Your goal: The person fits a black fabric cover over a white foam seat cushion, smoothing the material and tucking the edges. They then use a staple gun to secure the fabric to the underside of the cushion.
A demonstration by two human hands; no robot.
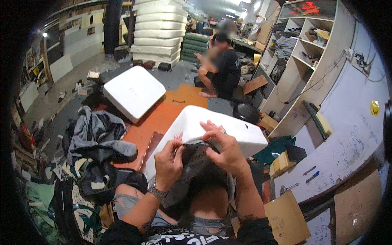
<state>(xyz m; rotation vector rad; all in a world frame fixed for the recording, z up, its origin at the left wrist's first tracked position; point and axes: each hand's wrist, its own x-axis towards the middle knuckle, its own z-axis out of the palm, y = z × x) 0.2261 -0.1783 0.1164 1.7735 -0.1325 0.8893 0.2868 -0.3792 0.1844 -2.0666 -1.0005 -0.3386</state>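
A white foam cushion block [241, 139] rests tilted in front of me, over my lap. A dark fabric cover [200, 161] lies against its near side, with its upper edge along the foam. My left hand [168, 162] pinches that edge between thumb and fingers; a metal watch is on this wrist. My right hand [225, 152] has its fingers over the top of the foam and its thumb on the cover's edge, gripping it. How far the cover reaches around the foam underneath is hidden.
Another white foam block [134, 92] lies on an orange sheet [173, 109] ahead. Grey fabric [96, 132] and dark scraps pile up at left. Foam blocks [159, 30] are stacked behind. A person [226, 67] squats near shelves [304, 51]; a white board with tools [322, 163] stands right.
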